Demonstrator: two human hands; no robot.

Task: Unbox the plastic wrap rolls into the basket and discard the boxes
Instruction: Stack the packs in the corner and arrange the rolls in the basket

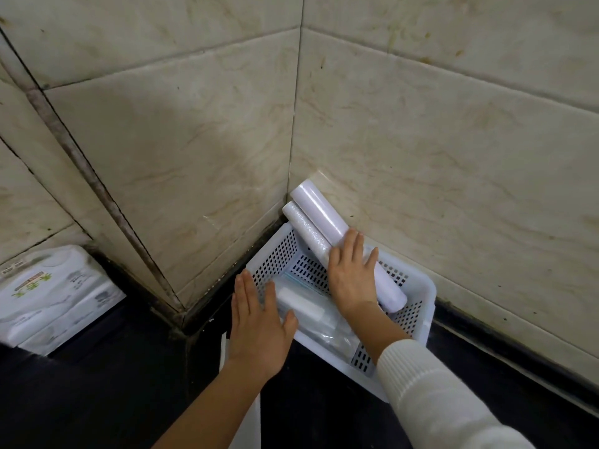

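A white perforated basket [418,286] sits on the dark counter in the corner of the tiled walls. Two white plastic wrap rolls lean in it against the corner: a larger roll [324,210] and a thinner textured roll [304,226] beside it. My right hand [351,273] lies flat, fingers spread, on the lower part of both rolls. A smaller roll [304,306] and clear wrapped items lie on the basket floor. My left hand [259,322] rests open on the basket's left rim, gripping nothing. No box is identifiable.
Tiled walls close in behind and to the right of the basket. A white plastic-wrapped pack with green print [55,296] sits at the left on the counter. A white flat strip [246,422] lies under my left forearm.
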